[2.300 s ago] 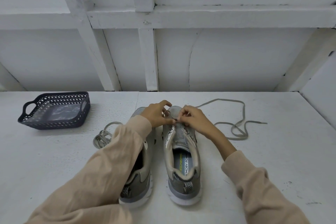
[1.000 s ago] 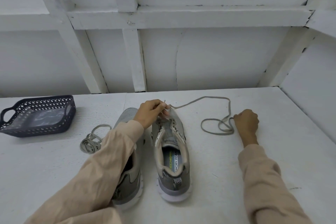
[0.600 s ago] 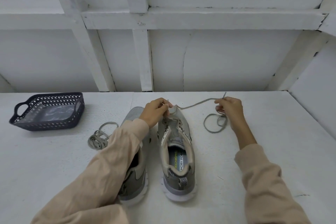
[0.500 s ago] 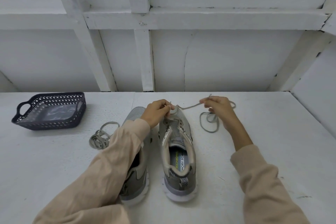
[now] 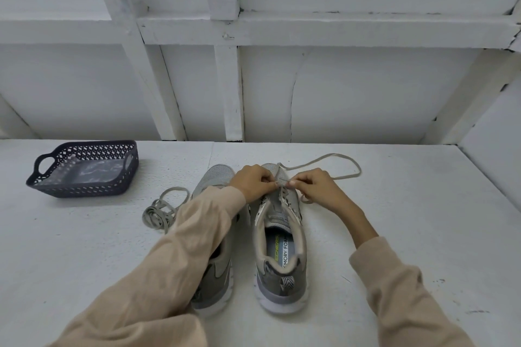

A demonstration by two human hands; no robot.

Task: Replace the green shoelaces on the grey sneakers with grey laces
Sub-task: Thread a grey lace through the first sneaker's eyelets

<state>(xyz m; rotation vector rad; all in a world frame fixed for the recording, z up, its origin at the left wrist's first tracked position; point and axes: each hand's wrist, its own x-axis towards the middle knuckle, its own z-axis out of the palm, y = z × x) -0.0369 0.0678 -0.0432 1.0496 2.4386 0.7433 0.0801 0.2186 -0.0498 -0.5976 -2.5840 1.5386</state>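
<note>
Two pinch grips on the lace (image 5: 335,154) at the sneaker (image 5: 280,248) eyelets.
I see left hand (image 5: 253,183) and right hand (image 5: 318,189) nearly fingertip to fingertip; slack loops toward 1 o'clock.

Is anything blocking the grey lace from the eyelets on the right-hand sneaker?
Nothing visible does. The right hand pinches the grey lace right at the front eyelets of the sneaker, where the left hand grips the shoe. The lace bundle lies off to the left, clear of them.
</note>
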